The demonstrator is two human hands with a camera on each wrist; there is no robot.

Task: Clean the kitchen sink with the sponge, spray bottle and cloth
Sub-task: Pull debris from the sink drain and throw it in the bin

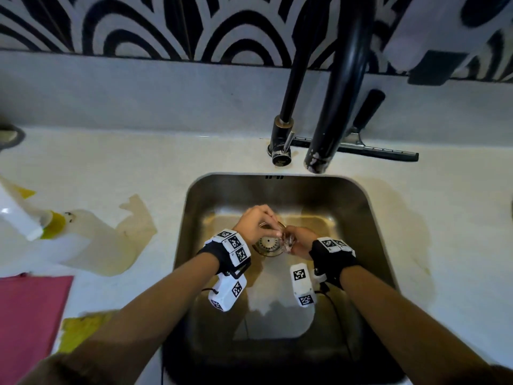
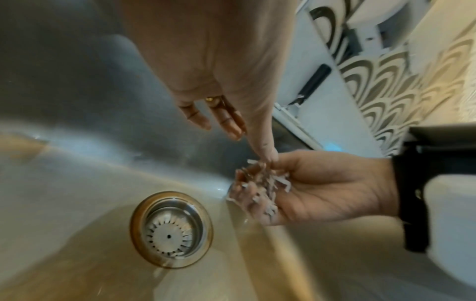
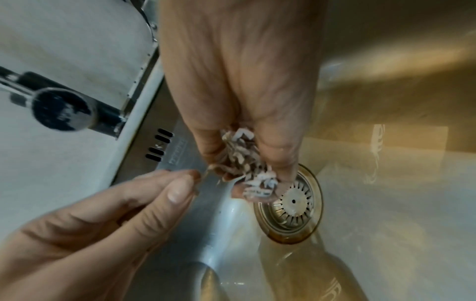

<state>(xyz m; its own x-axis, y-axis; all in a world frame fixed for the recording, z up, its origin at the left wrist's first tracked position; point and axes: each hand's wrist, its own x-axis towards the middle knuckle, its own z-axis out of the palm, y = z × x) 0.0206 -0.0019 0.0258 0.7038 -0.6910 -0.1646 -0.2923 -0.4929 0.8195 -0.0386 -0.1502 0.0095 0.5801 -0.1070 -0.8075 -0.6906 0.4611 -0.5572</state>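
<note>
Both hands meet low in the steel sink [image 1: 358,226], in the middle of the head view, just above the round drain strainer [image 1: 268,246]. The right hand [image 1: 301,241] is cupped palm-up, its fingers curled around a wet clump of pale shredded scraps [image 2: 260,186], and it sits at the right edge of the strainer. The left hand [image 1: 256,223] reaches in from the upper left of that clump; in the right wrist view its thumb and forefinger are pressed together on a thin strand [image 3: 206,173] at the edge of the clump, while the left wrist view shows the other fingers loosely extended and apart.

The task's tools lie well away from the hands, on the pale surface [image 1: 111,162] at the left of the head view. A white spray bottle [image 1: 20,215] with a yellow collar shows at the far left edge, tilted. A red cloth [image 1: 30,315] lies flat at the lower left, and a yellow sponge-like piece [image 1: 80,329] sits just to its right, partly hidden by the left forearm; what exactly it is cannot be told.

A black tap [image 1: 338,87] arches over the sink's far rim at the top centre, and a squeegee [image 1: 361,148] lies on the surface behind it. Brownish stains mark the surface on both sides of the sink.
</note>
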